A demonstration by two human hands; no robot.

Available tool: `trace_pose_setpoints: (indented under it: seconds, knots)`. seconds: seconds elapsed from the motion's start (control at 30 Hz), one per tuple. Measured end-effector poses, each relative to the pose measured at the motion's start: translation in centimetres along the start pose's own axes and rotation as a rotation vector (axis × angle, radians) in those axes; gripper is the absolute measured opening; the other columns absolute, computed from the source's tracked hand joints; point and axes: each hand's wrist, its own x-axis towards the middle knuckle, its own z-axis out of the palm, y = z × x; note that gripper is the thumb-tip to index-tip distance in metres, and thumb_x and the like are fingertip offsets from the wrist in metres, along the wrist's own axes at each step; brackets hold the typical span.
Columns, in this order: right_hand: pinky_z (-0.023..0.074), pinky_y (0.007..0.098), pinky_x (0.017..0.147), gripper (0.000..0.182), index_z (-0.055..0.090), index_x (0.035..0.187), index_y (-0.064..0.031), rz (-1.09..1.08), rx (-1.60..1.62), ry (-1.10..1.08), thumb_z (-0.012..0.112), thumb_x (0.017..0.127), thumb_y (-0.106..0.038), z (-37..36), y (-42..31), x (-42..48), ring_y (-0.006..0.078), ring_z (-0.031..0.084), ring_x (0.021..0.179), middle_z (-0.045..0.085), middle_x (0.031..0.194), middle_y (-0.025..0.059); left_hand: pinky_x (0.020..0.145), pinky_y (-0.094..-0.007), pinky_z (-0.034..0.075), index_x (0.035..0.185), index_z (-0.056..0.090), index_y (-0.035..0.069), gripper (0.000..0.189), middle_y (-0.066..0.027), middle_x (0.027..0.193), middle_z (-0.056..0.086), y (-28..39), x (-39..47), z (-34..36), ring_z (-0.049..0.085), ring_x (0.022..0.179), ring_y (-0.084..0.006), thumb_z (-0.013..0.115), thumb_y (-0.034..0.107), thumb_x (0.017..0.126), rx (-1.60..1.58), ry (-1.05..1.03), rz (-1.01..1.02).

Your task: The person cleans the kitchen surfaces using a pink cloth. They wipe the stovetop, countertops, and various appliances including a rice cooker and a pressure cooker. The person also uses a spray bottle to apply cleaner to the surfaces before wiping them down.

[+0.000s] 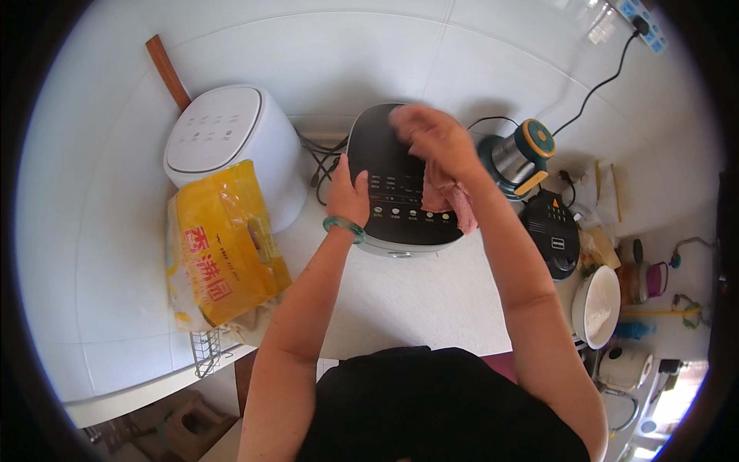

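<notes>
A rice cooker with a black top panel [375, 133] and a pale body stands on the white counter in front of me. My left hand [348, 193], with a green bangle at its wrist, rests on the cooker's left edge with the fingers pointing away from me. Over the right part of the panel is my right hand [436, 141], somewhat blurred, gripping a pink cloth [441, 193]. The cloth hangs from under the palm across the printed buttons to the front right edge.
On the left are a white appliance [277, 150] and a yellow plastic bag [231, 231]. To the right stand a green and steel kettle [515, 159], a black appliance [548, 231] and a white bowl [580, 312]. Cables [317, 156] lie behind the cooker.
</notes>
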Motion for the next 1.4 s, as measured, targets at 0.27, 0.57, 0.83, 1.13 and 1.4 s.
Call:
trace_pose_setpoints:
  seconds: [0.27, 0.57, 0.83, 1.13, 1.4]
  knots:
    - [0.0491, 0.0429, 0.078, 0.026, 0.060, 0.103, -0.0137, 0.248, -0.759, -0.164, 0.049, 0.083, -0.026, 3.0, 2.3, 4.0, 0.0338, 0.058, 0.098, 0.061, 0.104, 0.0131, 0.097, -0.0397, 0.037, 0.132, 0.035, -0.001, 0.052, -0.0223, 0.128, 0.046, -0.3, -0.2, -0.1, 0.045, 0.117, -0.0363, 0.051, 0.025, 0.090, -0.029, 0.025, 0.003]
    - [0.0447, 0.0390, 0.086, 0.037, 0.057, 0.115, -0.0151, 0.231, -0.686, -0.209, 0.051, 0.079, -0.022, -0.6, 8.4, 6.6, 0.0318, 0.056, 0.100, 0.059, 0.104, 0.0124, 0.099, -0.0400, 0.036, 0.134, 0.034, 0.001, 0.053, -0.0204, 0.131, 0.044, 0.3, -0.1, -0.1, 0.043, 0.120, -0.0345, 0.049, 0.028, 0.091, -0.022, -0.012, -0.085]
    - [0.0445, 0.0361, 0.088, 0.041, 0.061, 0.114, -0.0169, 0.246, -0.585, -0.392, 0.047, 0.077, -0.005, -5.9, 8.1, 3.5, 0.0295, 0.055, 0.103, 0.057, 0.112, 0.0106, 0.099, -0.0399, 0.036, 0.134, 0.034, 0.001, 0.052, -0.0197, 0.132, 0.043, -0.2, 0.1, 0.0, 0.042, 0.121, -0.0339, 0.049, 0.027, 0.091, -0.038, 0.009, -0.057]
    - [0.0464, 0.0346, 0.076, 0.029, 0.064, 0.094, -0.0092, 0.238, -0.583, -0.418, 0.050, 0.070, 0.000, -1.6, 6.9, 7.6, 0.0277, 0.058, 0.091, 0.063, 0.091, 0.0108, 0.096, -0.0413, 0.037, 0.134, 0.034, 0.000, 0.052, -0.0200, 0.131, 0.044, 0.2, -0.1, -0.1, 0.045, 0.117, -0.0355, 0.049, 0.026, 0.091, -0.006, 0.018, -0.051]
    - [0.0468, 0.0348, 0.066, 0.016, 0.064, 0.080, -0.0144, -0.162, -0.797, -0.732, 0.054, 0.069, -0.008, 8.1, 1.4, 9.4, 0.0245, 0.059, 0.082, 0.062, 0.082, 0.0041, 0.097, -0.0408, 0.037, 0.133, 0.034, 0.001, 0.051, -0.0210, 0.130, 0.044, -0.2, 0.0, 0.4, 0.045, 0.117, -0.0362, 0.050, 0.024, 0.091, -0.009, 0.028, -0.040]
